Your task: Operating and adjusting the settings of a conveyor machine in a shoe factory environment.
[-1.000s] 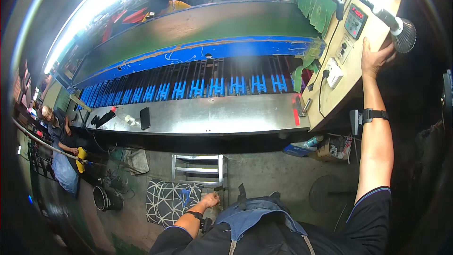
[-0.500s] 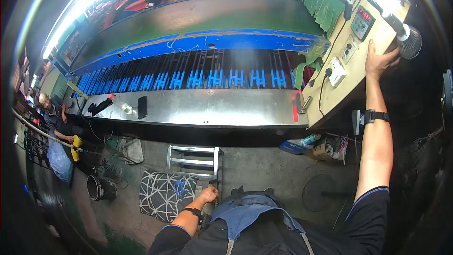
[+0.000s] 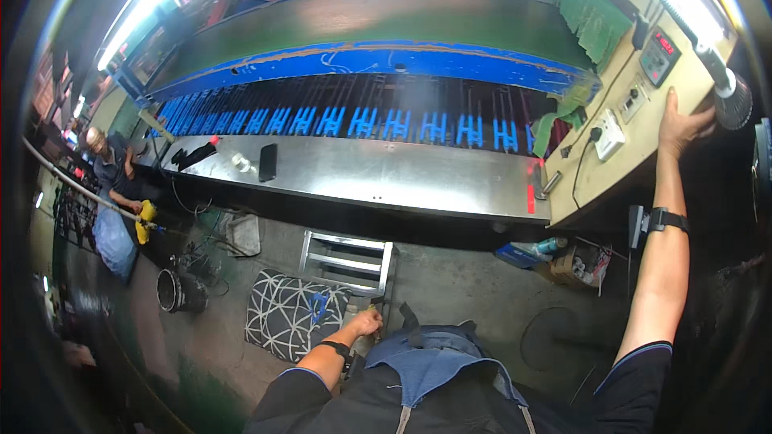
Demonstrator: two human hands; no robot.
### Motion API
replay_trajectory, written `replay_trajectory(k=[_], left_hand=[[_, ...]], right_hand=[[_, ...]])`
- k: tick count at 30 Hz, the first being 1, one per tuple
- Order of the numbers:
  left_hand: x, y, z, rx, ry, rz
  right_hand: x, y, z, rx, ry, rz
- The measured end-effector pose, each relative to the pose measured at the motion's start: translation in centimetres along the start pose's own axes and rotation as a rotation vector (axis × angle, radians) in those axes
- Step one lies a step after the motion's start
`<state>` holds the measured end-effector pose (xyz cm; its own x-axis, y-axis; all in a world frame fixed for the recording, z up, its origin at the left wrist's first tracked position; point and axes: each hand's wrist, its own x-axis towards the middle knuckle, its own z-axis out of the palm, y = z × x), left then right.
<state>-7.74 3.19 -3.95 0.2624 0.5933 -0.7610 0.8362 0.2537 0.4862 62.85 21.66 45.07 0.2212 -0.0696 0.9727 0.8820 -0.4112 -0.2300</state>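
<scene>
Right hand [image 3: 680,126] rests at the outer edge of the cream side panel [image 3: 643,124], spread, with the thumb raised along the panel's face and the fingers extending past the edge; whether the fingertips bear on the far side cannot be told. For a sound hold, seat the thumb flat against the face, bring the fingers behind the edge and align the wrist with the forearm. Allow clearance from the lamp [image 3: 732,103], which hangs just beyond the fingers and may be warm, and avoid pressing the controller [image 3: 660,56] or pulling the black cord [image 3: 581,177]. Panel position relative to the right hand: touching it, and extending to its left. The controller lies above and to the left of the hand, near the thumb; the white socket [image 3: 609,133] lies farther left. Left hand [image 3: 367,322] is low, in front of the body, with its fingers curled; whether it pinches anything cannot be told. It is just beside the patterned cushion [image 3: 277,313], below the metal step [image 3: 346,263].
</scene>
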Motion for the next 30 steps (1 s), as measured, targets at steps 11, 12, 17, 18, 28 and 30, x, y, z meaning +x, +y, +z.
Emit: replay_trajectory(k=[11,12,17,18,28,30], left_hand=[[0.6,-0.8,0.0,0.03,0.031,0.01],[0.0,-0.9,0.0,0.059,0.048,0.004],[-2.0,-0.8,-0.2,0.052,0.021,-0.002],[-2.4,-1.0,-0.2,-0.025,0.012,-0.014],[-0.8,-2.7,0.6,-0.017,0.011,0.007],[-0.4,-2.8,0.7,-0.054,-0.037,-0.044]], right_hand=[[0.3,1.6,0.9,-0.005,0.06,-0.009],[0.3,1.8,1.1,0.0,0.07,-0.028],[0.3,2.7,1.3,-0.12,0.054,-0.042],[0.2,2.6,1.3,-0.091,0.075,-0.03],[0.2,0.2,0.0,0.034,0.078,-0.031],[0.2,-0.1,0.0,0.086,0.066,0.007]])
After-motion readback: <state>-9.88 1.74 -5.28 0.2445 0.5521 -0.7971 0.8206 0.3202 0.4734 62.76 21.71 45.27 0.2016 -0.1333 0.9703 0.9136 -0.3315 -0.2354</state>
